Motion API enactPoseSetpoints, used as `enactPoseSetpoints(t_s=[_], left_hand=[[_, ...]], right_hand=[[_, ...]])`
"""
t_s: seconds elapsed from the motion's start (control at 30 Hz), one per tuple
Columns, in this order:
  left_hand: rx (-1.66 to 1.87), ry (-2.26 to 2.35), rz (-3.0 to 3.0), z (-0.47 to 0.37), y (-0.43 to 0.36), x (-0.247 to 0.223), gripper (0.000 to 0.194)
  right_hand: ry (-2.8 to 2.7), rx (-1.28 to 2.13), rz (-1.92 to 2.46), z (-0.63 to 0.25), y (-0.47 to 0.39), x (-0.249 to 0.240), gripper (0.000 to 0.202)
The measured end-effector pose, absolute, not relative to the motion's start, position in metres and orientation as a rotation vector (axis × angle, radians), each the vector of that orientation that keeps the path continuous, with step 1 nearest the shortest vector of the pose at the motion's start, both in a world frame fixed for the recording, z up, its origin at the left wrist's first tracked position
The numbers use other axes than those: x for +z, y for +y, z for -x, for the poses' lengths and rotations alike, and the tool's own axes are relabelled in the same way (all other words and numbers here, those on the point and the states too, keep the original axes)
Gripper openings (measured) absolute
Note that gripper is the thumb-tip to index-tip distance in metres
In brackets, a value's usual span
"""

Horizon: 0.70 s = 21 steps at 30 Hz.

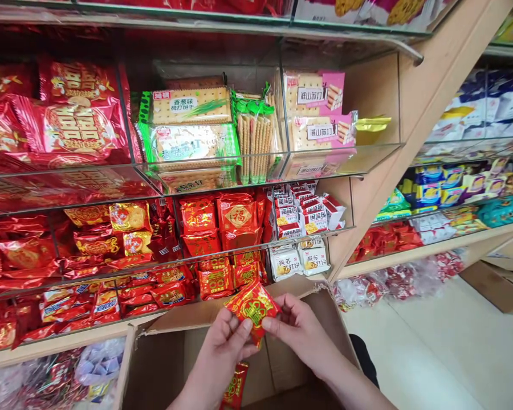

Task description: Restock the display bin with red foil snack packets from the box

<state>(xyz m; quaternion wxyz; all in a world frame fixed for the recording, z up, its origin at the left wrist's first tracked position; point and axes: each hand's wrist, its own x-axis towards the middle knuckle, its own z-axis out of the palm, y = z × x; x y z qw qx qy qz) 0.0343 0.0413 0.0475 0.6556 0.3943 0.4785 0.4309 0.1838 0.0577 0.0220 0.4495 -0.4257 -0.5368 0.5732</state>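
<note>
Between my two hands, above an open cardboard box, is a small red packet (255, 307) with gold and green print, tilted corner-down. My left hand (226, 344) pinches its lower left side with the thumb on the front. The thumb and fingers of my right hand (297, 329) close on its right side. Inside the cardboard box (154, 364), another red packet (237, 387) lies low, partly hidden by my left forearm. Just behind the held packet, similar red packets (216, 280) stand in the lowest shelf row.
Glass-fronted shelves (256, 250) of packaged biscuits rise beyond the box. A slanted wooden panel (367, 188) divides them from more shelves at right. Plastic bags (406, 282) lie under those, and another cardboard box (496, 285) stands on the floor.
</note>
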Motion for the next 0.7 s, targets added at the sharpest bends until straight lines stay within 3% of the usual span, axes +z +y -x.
enactPoseSetpoints(t_s=[0.1, 0.23, 0.47, 0.7], left_hand=[[0.847, 1.185, -0.96, -0.03, 0.049, 0.053, 0.039], [0.699, 1.27, -1.254, -0.026, 0.071, 0.064, 0.037], [0.639, 1.241, -0.967, -0.031, 0.118, 0.053, 0.013], [0.831, 1.271, -0.775, -0.037, 0.159, 0.02, 0.011]], right_hand=[[-1.54, 1.223, 1.09, -0.185, 0.06, 0.023, 0.026], [-1.554, 1.135, 1.012, -0.188, 0.073, 0.026, 0.051], [-1.829, 0.904, 1.348, -0.193, 0.104, 0.022, 0.035], [-2.021, 0.713, 1.473, -0.188, 0.129, 0.02, 0.037]])
